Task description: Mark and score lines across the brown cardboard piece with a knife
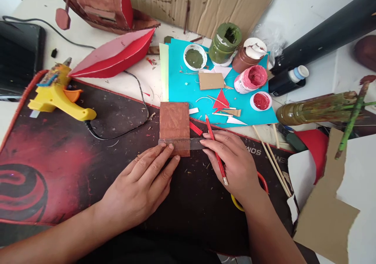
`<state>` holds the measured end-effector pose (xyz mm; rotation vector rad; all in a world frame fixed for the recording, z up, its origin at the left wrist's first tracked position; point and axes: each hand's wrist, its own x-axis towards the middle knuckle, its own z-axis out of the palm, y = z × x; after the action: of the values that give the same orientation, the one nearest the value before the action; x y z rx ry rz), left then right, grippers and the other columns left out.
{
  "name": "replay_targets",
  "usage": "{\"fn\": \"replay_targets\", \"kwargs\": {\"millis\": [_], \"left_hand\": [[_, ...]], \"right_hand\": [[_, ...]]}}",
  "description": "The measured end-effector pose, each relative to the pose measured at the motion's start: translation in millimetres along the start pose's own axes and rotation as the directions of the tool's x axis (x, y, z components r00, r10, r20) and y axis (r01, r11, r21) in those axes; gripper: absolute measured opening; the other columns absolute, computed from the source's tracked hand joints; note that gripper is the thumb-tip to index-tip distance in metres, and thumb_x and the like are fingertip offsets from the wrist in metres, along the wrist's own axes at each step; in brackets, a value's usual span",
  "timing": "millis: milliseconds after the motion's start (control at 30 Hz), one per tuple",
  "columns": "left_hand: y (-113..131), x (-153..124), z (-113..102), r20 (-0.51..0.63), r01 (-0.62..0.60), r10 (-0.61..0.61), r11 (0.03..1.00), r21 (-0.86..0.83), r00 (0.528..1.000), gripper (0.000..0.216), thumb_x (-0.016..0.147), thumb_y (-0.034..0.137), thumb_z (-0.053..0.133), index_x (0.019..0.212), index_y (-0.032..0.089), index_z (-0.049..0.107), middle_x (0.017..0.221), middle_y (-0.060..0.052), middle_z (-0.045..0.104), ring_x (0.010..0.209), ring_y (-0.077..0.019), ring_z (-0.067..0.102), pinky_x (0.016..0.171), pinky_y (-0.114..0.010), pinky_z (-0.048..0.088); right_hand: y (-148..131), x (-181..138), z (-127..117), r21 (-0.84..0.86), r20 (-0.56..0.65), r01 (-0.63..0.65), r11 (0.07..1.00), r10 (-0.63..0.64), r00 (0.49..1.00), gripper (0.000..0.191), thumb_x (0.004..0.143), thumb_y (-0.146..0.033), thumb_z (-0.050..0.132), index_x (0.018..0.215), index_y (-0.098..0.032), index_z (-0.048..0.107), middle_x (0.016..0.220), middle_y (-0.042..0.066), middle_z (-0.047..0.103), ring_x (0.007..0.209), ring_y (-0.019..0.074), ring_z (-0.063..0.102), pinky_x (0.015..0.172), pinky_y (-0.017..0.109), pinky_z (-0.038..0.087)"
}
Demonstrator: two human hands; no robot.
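Observation:
A brown-painted rectangular cardboard piece [174, 119] lies on the dark mat. Across its lower part rests a clear ruler [182, 143]. My left hand [143, 179] has its fingers stretched out, with the fingertips pressing on the ruler and the brown piece. A red pencil [215, 150] sits in my right hand [233, 162], its tip pointing away from me. The thumb and fingertips of that hand also touch the ruler's right end. Partly hidden under my right wrist are scissors with a red and yellow handle [237, 203].
Open paint jars, green [225, 46] and red [249, 79], stand on a blue sheet [188, 99] among paper scraps. A yellow glue gun [61, 95] lies left, its cable crossing the mat. Behind are a red paper boat [114, 58] and a brown model boat [100, 5]. Sticks [272, 162] lie right.

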<state>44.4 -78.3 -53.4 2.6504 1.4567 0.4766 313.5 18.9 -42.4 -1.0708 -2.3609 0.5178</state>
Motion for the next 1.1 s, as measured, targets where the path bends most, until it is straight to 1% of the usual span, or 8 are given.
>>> {"fn": "replay_targets", "kwargs": {"millis": [200,433,600,733,933,1100], "left_hand": [[-0.6,0.8,0.3,-0.008,-0.003,0.003,1.000,0.015,1.000,0.050,0.106,0.023,0.066,0.155,0.011,0.064,0.165,-0.021,0.065,0.149,-0.0382,0.065,0.121,-0.051,0.056],[-0.8,2.3,0.5,-0.010,-0.017,0.017,0.999,0.048,1.000,0.050,0.105,0.023,0.068,0.154,0.010,0.065,0.164,-0.022,0.065,0.148,-0.0385,0.066,0.120,-0.051,0.057],[0.5,3.7,-0.5,-0.038,0.003,-0.001,0.998,0.057,0.999,0.050,0.105,0.024,0.069,0.153,0.012,0.066,0.162,-0.021,0.066,0.148,-0.0372,0.066,0.122,-0.050,0.056],[1.4,3.3,-0.8,-0.054,0.017,-0.013,0.998,0.062,0.998,0.048,0.104,0.024,0.070,0.152,0.014,0.067,0.163,-0.020,0.066,0.147,-0.0372,0.066,0.121,-0.052,0.055],[1.4,-0.2,0.9,-0.080,0.019,-0.012,0.996,0.083,0.997,0.054,0.104,0.027,0.070,0.158,0.019,0.063,0.168,-0.017,0.062,0.152,-0.0364,0.062,0.123,-0.053,0.054],[0.4,-0.8,1.2,-0.060,0.005,-0.001,0.998,0.064,0.998,0.057,0.105,0.026,0.068,0.161,0.017,0.060,0.168,-0.017,0.062,0.153,-0.0362,0.061,0.125,-0.053,0.052]], "right_hand": [[0.5,-0.6,1.3,0.006,-0.006,0.002,1.000,-0.002,1.000,0.025,0.112,-0.013,0.066,0.131,-0.024,0.076,0.127,0.012,0.084,0.119,0.0307,0.079,0.104,0.052,0.066],[1.3,-4.0,3.6,0.006,-0.015,0.006,1.000,-0.006,1.000,0.026,0.112,-0.014,0.065,0.134,-0.024,0.077,0.130,0.012,0.084,0.122,0.0312,0.078,0.106,0.053,0.065],[1.4,-2.9,3.8,0.003,-0.027,0.024,1.000,-0.024,0.999,0.023,0.112,-0.014,0.066,0.131,-0.022,0.076,0.129,0.013,0.084,0.121,0.0311,0.079,0.107,0.052,0.065],[1.6,-3.0,2.4,0.016,-0.032,0.029,0.999,-0.029,0.999,0.023,0.112,-0.014,0.067,0.131,-0.024,0.076,0.128,0.011,0.085,0.119,0.0303,0.080,0.106,0.052,0.066],[4.8,-8.3,-7.6,-0.018,-0.060,0.016,1.000,-0.017,0.998,0.024,0.111,-0.013,0.068,0.131,-0.024,0.075,0.130,0.011,0.085,0.120,0.0307,0.080,0.107,0.052,0.065],[12.6,-14.1,-22.1,-0.070,-0.074,-0.009,0.997,0.003,0.997,0.026,0.111,-0.013,0.068,0.132,-0.026,0.073,0.131,0.011,0.085,0.122,0.0319,0.079,0.106,0.053,0.065]]}}
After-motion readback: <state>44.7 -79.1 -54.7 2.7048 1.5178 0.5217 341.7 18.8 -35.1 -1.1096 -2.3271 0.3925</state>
